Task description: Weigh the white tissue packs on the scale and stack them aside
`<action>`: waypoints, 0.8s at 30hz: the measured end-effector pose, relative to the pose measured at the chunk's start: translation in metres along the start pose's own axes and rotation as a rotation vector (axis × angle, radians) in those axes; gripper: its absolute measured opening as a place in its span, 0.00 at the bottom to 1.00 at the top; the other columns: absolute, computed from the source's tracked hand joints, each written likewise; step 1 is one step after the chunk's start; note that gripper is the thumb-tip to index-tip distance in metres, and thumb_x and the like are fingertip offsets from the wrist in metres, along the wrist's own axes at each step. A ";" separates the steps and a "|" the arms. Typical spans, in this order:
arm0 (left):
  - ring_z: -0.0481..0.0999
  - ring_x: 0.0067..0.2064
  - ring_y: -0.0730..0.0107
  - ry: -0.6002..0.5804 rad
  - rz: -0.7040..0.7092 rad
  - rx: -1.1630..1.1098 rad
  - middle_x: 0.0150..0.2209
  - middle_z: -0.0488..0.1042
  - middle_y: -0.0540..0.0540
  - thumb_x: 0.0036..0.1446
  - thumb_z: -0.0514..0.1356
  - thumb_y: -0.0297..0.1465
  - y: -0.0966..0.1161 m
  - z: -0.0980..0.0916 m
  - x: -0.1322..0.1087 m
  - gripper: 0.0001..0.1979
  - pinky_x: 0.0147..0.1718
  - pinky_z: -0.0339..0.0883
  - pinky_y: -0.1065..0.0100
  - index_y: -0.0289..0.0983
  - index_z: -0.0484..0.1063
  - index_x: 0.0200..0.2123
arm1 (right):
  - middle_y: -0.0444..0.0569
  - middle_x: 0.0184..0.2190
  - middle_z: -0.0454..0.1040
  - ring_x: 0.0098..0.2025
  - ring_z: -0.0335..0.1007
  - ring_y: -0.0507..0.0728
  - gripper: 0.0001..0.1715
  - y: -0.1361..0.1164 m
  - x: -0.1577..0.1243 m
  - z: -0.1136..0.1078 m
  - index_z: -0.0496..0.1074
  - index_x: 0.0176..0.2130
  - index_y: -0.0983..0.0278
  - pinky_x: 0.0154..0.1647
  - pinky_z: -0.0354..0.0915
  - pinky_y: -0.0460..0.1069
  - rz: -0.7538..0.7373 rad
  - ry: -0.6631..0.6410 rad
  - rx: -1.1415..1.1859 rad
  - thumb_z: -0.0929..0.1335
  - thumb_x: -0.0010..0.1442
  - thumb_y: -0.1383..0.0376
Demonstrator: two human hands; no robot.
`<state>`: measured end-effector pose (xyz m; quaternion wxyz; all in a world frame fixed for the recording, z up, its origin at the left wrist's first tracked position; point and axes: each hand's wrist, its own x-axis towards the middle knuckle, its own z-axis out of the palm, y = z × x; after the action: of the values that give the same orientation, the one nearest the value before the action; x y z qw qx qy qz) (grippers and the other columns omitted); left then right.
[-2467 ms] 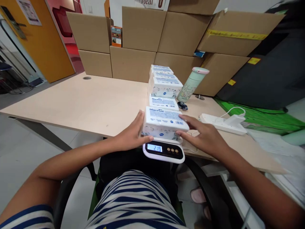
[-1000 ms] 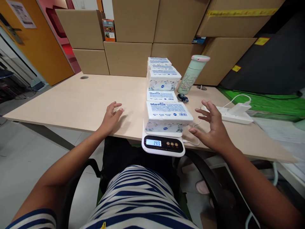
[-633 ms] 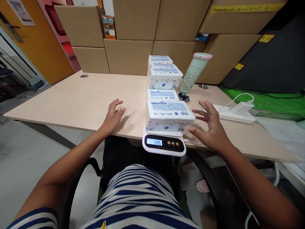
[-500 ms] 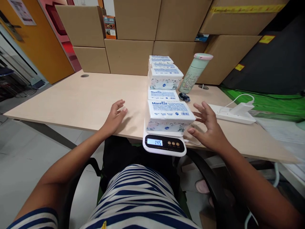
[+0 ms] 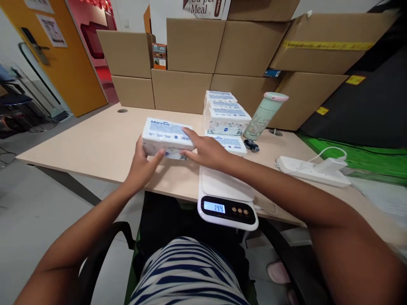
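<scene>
Left hand (image 5: 140, 167) and right hand (image 5: 208, 150) grip the pack (image 5: 165, 130), a soft white block in glossy, blue-printed wrap, by its opposite ends over the table (image 5: 104, 146), left of the scale (image 5: 227, 183). Half a second ago it sat on that scale between two spread hands clear of it; now the smooth, round-cornered white plate shows, the scale's dark panel jutting past the table's front edge.

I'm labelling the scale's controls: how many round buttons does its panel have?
3, on the white scale, in a row right of the lit display: left button, middle button, right button. None looks hidden on the panel.
</scene>
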<state>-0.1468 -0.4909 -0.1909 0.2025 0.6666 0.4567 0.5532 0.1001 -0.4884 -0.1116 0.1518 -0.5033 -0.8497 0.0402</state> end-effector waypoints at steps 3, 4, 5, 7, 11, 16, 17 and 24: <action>0.79 0.66 0.41 -0.008 -0.216 0.084 0.64 0.78 0.35 0.59 0.72 0.47 -0.032 -0.027 0.045 0.34 0.65 0.76 0.40 0.41 0.67 0.63 | 0.65 0.62 0.81 0.59 0.81 0.71 0.46 -0.015 0.062 0.015 0.54 0.79 0.65 0.55 0.75 0.58 0.047 -0.145 0.141 0.71 0.73 0.56; 0.80 0.64 0.39 -0.038 -0.284 0.112 0.62 0.80 0.35 0.58 0.73 0.47 -0.042 -0.033 0.056 0.33 0.64 0.76 0.38 0.40 0.69 0.61 | 0.65 0.64 0.79 0.59 0.81 0.69 0.48 -0.017 0.077 0.019 0.52 0.80 0.66 0.56 0.74 0.56 0.067 -0.203 0.195 0.71 0.72 0.57; 0.80 0.64 0.38 -0.071 -0.335 0.135 0.62 0.80 0.35 0.57 0.73 0.47 -0.052 -0.038 0.067 0.33 0.64 0.76 0.37 0.40 0.70 0.60 | 0.65 0.66 0.78 0.60 0.80 0.67 0.50 -0.019 0.087 0.021 0.50 0.80 0.66 0.56 0.74 0.55 0.087 -0.260 0.246 0.72 0.71 0.57; 0.77 0.67 0.36 -0.108 -0.372 0.199 0.65 0.78 0.32 0.56 0.73 0.47 -0.066 -0.042 0.084 0.38 0.66 0.73 0.36 0.38 0.68 0.64 | 0.65 0.68 0.76 0.61 0.79 0.65 0.55 -0.021 0.097 0.016 0.45 0.81 0.68 0.56 0.73 0.52 0.108 -0.309 0.313 0.73 0.70 0.56; 0.60 0.79 0.35 -0.126 -0.158 0.514 0.78 0.59 0.28 0.55 0.75 0.41 -0.075 -0.032 0.118 0.55 0.77 0.58 0.41 0.36 0.52 0.78 | 0.63 0.65 0.80 0.57 0.82 0.67 0.49 -0.016 0.065 -0.015 0.50 0.81 0.63 0.51 0.74 0.55 0.004 -0.102 0.111 0.69 0.73 0.51; 0.59 0.78 0.36 -0.476 -0.037 0.823 0.81 0.55 0.39 0.66 0.67 0.40 -0.071 0.011 0.174 0.41 0.74 0.63 0.43 0.44 0.58 0.78 | 0.56 0.49 0.88 0.46 0.86 0.64 0.26 0.033 -0.035 -0.043 0.74 0.67 0.60 0.45 0.75 0.55 -0.286 0.416 -0.280 0.67 0.76 0.55; 0.60 0.78 0.36 -0.504 -0.039 0.858 0.81 0.53 0.39 0.67 0.66 0.40 -0.072 0.023 0.186 0.40 0.73 0.65 0.44 0.44 0.58 0.78 | 0.55 0.48 0.88 0.45 0.87 0.63 0.23 0.050 -0.058 -0.043 0.76 0.65 0.59 0.45 0.76 0.55 -0.294 0.509 -0.292 0.68 0.75 0.56; 0.62 0.76 0.37 -0.478 -0.021 0.880 0.81 0.54 0.40 0.70 0.63 0.42 -0.094 0.114 0.262 0.39 0.69 0.70 0.45 0.45 0.57 0.79 | 0.58 0.59 0.84 0.55 0.86 0.67 0.29 0.154 -0.192 0.027 0.74 0.64 0.60 0.50 0.83 0.60 0.393 0.453 -0.195 0.62 0.77 0.47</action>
<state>-0.0850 -0.1990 -0.1542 0.0066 0.7924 0.5942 0.1379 0.3076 -0.5771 -0.2131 0.2777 -0.6662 -0.6805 -0.1262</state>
